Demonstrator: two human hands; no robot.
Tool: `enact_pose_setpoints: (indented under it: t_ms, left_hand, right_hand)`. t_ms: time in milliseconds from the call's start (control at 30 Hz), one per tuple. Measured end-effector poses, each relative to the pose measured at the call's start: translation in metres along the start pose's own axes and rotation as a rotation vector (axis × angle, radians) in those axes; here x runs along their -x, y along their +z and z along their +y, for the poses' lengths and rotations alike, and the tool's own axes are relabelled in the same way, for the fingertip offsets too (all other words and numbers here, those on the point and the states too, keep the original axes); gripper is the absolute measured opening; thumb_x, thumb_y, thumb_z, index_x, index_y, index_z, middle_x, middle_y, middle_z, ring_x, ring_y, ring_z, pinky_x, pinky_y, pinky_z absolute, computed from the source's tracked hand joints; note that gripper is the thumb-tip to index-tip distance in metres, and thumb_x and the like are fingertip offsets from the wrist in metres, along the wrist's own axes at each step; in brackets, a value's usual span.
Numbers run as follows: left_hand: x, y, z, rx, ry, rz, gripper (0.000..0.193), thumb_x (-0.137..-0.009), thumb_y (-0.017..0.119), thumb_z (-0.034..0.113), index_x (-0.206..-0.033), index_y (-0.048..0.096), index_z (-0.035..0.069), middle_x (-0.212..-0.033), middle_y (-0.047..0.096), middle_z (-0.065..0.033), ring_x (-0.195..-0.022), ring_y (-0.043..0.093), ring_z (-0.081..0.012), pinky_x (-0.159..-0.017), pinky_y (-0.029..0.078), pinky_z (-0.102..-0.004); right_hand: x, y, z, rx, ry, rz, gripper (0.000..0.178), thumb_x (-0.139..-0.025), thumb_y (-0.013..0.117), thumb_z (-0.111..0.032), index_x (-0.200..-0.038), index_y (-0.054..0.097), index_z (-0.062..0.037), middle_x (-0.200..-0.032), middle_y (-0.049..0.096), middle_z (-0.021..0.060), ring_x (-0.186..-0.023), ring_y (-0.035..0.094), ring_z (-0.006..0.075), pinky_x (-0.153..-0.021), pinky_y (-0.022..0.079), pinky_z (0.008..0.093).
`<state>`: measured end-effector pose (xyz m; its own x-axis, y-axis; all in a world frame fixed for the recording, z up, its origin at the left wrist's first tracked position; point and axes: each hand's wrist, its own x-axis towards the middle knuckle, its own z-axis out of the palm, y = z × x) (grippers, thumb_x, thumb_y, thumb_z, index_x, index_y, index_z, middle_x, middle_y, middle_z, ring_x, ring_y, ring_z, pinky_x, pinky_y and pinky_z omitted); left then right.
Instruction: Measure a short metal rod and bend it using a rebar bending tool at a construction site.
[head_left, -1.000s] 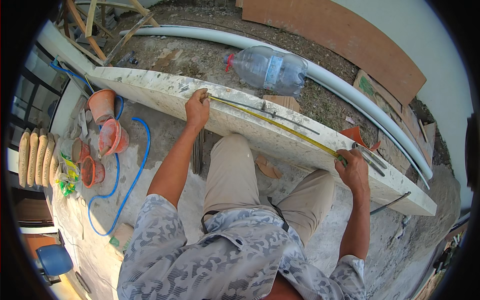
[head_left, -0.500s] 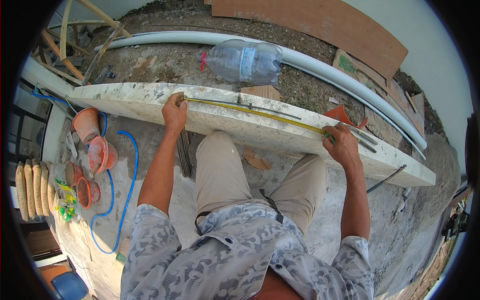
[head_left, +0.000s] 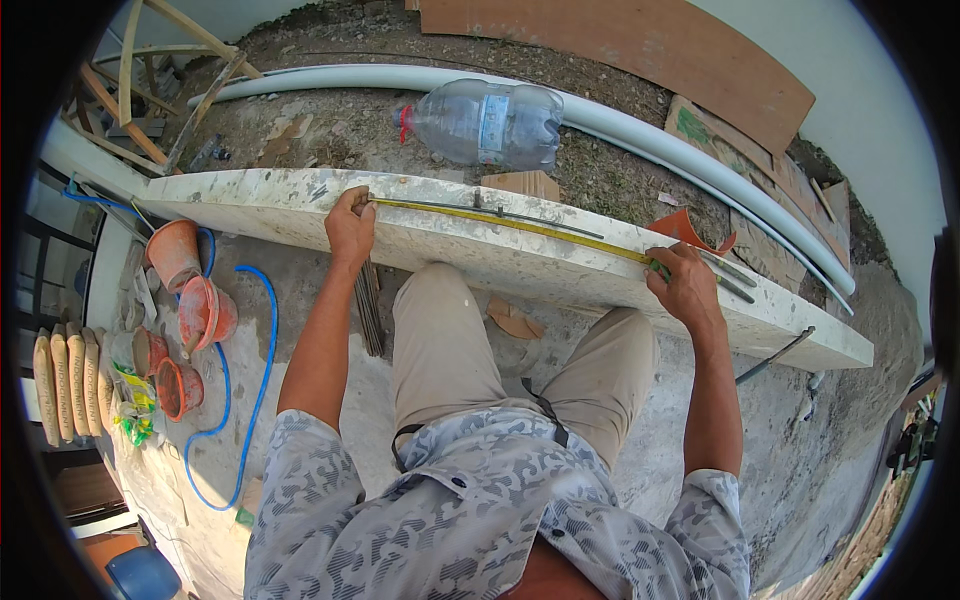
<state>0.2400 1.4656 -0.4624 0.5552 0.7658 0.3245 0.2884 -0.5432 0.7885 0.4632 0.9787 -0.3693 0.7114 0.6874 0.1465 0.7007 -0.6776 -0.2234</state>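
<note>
A yellow tape measure (head_left: 520,224) is stretched along the top of a low white concrete ledge (head_left: 270,190). At its left end, my left hand (head_left: 350,222) pinches the tape's tip against a thin metal rod (head_left: 550,222) lying alongside. My right hand (head_left: 688,285) is closed around the tape's green case, mostly hidden by the fingers. Just beyond my right hand, dark metal pieces (head_left: 735,290) rest on the ledge. A small upright peg (head_left: 477,199) stands by the rod.
Behind the ledge lie a large clear plastic bottle (head_left: 480,125), long white pipes (head_left: 680,150) and an orange curved piece (head_left: 690,230). At left are orange buckets (head_left: 207,312), a blue hose (head_left: 268,350) and stacked sacks (head_left: 62,385). A bundle of rods (head_left: 368,310) leans below the ledge.
Almost nothing differs. Both hands keep their places on the stretched tape, and the view has shifted very slightly.
</note>
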Motion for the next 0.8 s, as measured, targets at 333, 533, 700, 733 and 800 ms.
enact_pose_setpoints:
  t_ms: [333,533,700,733,800]
  left_hand:
    - [0.002,0.001,0.007,0.005,0.006,-0.010,0.031,-0.089,0.070,0.003,-0.119,0.071,-0.001,-0.104,0.077,-0.0147,-0.091,0.073,-0.0197,-0.086,0.056,-0.0333]
    - [0.001,0.001,0.003,0.004,-0.019,-0.032,0.031,-0.091,0.070,0.003,-0.121,0.071,-0.001,-0.106,0.076,-0.0131,-0.093,0.070,-0.0170,-0.085,0.055,-0.0322]
    - [-0.002,0.003,-0.004,0.000,-0.018,-0.038,0.030,-0.090,0.070,0.004,-0.120,0.071,0.000,-0.106,0.076,-0.0143,-0.096,0.073,-0.0195,-0.088,0.056,-0.0339]
    - [-0.001,0.002,-0.003,-0.010,-0.010,-0.030,0.030,-0.090,0.070,0.004,-0.120,0.071,0.000,-0.106,0.076,-0.0143,-0.096,0.073,-0.0195,-0.087,0.056,-0.0340]
    - [-0.001,0.003,0.000,-0.019,0.000,-0.023,0.031,-0.090,0.071,0.004,-0.120,0.071,0.000,-0.107,0.076,-0.0143,-0.096,0.073,-0.0195,-0.087,0.056,-0.0342]
  right_hand:
    - [0.001,0.003,0.005,-0.005,0.015,0.000,0.032,-0.077,0.076,-0.019,-0.109,0.077,-0.0125,-0.100,0.069,0.0148,-0.100,0.067,0.0335,-0.085,0.056,0.0445]
    - [0.001,0.004,0.005,0.012,0.011,0.000,0.031,-0.077,0.076,-0.019,-0.108,0.078,-0.0130,-0.099,0.070,0.0149,-0.100,0.067,0.0337,-0.085,0.057,0.0452]
    - [0.001,0.007,0.008,0.013,0.022,0.015,0.032,-0.078,0.076,-0.021,-0.109,0.079,-0.0135,-0.099,0.070,0.0149,-0.100,0.068,0.0331,-0.085,0.057,0.0458]
    - [0.001,0.007,0.009,0.014,0.021,0.018,0.032,-0.078,0.076,-0.021,-0.109,0.079,-0.0134,-0.099,0.070,0.0149,-0.100,0.068,0.0329,-0.085,0.057,0.0459]
    - [0.001,0.007,0.009,0.023,0.016,0.016,0.032,-0.078,0.076,-0.021,-0.109,0.079,-0.0134,-0.099,0.069,0.0149,-0.099,0.068,0.0330,-0.085,0.057,0.0459]
